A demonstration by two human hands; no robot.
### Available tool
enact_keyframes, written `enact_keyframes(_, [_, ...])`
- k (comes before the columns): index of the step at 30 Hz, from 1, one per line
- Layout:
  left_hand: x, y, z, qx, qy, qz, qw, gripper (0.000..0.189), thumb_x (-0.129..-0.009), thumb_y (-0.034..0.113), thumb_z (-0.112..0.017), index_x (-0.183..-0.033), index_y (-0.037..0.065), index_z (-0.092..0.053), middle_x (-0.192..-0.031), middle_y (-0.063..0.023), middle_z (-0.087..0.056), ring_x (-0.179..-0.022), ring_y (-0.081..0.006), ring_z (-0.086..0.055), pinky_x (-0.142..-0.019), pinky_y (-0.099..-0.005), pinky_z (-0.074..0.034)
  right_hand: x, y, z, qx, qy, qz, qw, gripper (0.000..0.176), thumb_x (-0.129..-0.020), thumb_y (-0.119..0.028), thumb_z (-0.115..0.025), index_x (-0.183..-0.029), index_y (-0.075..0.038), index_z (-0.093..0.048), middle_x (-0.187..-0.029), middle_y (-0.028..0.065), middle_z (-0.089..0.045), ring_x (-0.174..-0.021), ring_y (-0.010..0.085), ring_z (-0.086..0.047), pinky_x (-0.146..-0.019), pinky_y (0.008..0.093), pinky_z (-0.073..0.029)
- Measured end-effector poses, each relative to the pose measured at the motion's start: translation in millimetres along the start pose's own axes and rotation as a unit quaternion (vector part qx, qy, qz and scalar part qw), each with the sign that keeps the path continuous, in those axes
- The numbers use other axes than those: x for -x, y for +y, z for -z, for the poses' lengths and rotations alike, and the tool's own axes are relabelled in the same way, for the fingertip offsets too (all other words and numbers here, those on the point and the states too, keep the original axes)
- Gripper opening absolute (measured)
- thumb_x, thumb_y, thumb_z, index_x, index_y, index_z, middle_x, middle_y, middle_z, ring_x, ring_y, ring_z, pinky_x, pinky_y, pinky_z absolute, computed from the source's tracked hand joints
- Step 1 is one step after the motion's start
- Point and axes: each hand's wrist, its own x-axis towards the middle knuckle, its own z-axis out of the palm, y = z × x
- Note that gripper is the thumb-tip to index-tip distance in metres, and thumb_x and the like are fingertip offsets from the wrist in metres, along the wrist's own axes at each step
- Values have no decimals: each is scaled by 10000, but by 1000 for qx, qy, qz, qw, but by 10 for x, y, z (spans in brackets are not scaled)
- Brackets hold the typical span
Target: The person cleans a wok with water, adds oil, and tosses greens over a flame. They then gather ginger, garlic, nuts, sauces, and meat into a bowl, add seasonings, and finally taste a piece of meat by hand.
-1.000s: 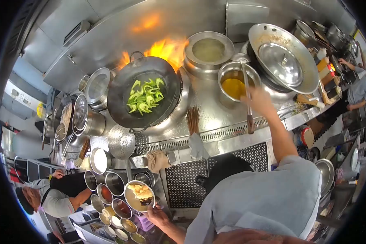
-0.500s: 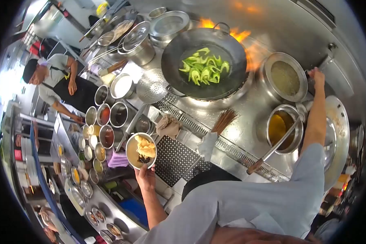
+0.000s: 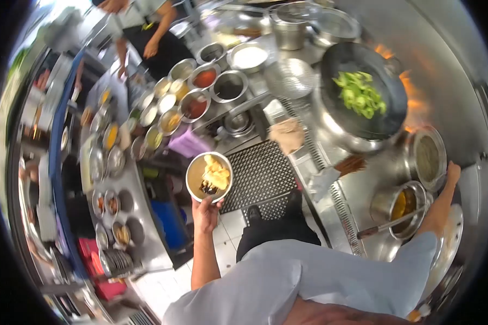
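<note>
My left hand [image 3: 205,215] grips the rim of a metal bowl [image 3: 188,187], thumb over the edge. Inside it lie pale yellow lumps of food [image 3: 216,172] and some dark sauce [image 3: 207,188]. My right hand [image 3: 454,172] is stretched out to the far right by the steel wall, beside a pot of cloudy liquid [image 3: 428,157]. Its fingers look curled; what they hold is too small and blurred to name. A black wok [image 3: 382,122] with cut green vegetables [image 3: 360,95] sits over flames.
A ladle [image 3: 387,226] rests across a pot of yellow-brown liquid [image 3: 401,205]. A bamboo brush [image 3: 350,165], a brown cloth [image 3: 287,135] and a perforated strainer [image 3: 290,78] lie along the stove. Several sauce containers [image 3: 205,77] stand left. Another person [image 3: 152,46] works behind them.
My view has turned left, so the wok and stove appear farther right and the side counter shows more. The bowl stays in my left hand; my right arm remains stretched out.
</note>
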Motion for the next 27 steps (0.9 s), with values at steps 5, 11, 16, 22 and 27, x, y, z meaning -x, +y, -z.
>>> enact_keyframes(5, [138,213,783,32,27,9,999,550,-860,-41,-480,-1366,99,-316,-1220,-148,-563,-865,-261,-670,-646,-308,-572,71,-902,-632,94,21,101,990,299,-818,-228,-568,-811,46,-687,-787,267,-669,-796,421,-667,-705,496,-489])
enact_keyframes(11, [486,550,1529,24,74,-31,996,575,-860,-34,-479,-1384,114,-295,-1266,-149,-528,-953,-260,-650,-686,-337,-570,2437,-3941,478,-189,-85,212,955,222,-791,-174,-648,-804,48,-651,-715,245,-645,-711,351,-664,-680,420,-495])
enact_keyframes(16, [674,707,1861,10,138,-116,984,617,-860,-42,-477,-1404,105,-225,-1254,-163,-513,-941,-263,-643,-666,-317,-560,4235,-5411,-412,-275,-307,307,858,244,-806,-236,-721,-781,-9,-635,-628,95,-629,-601,220,-624,-584,364,-476])
enact_keyframes(22, [655,930,1957,43,190,-162,968,633,-858,-54,-478,-1398,88,-180,-1314,-192,-429,-950,-288,-637,-677,-327,-578,5513,-6711,-767,-204,-462,344,792,202,-789,-185,-717,-746,0,-651,-681,76,-655,-579,181,-631,-578,325,-502])
enact_keyframes(27, [619,795,1959,65,271,-160,947,608,-861,-52,-474,-1402,65,-221,-1277,-189,-485,-975,-296,-642,-667,-333,-567,6197,-7838,-1559,-175,-602,392,673,691,-752,-121,-742,-1378,-24,-465,-1292,199,-572,-1191,285,-559,-989,360,-437])
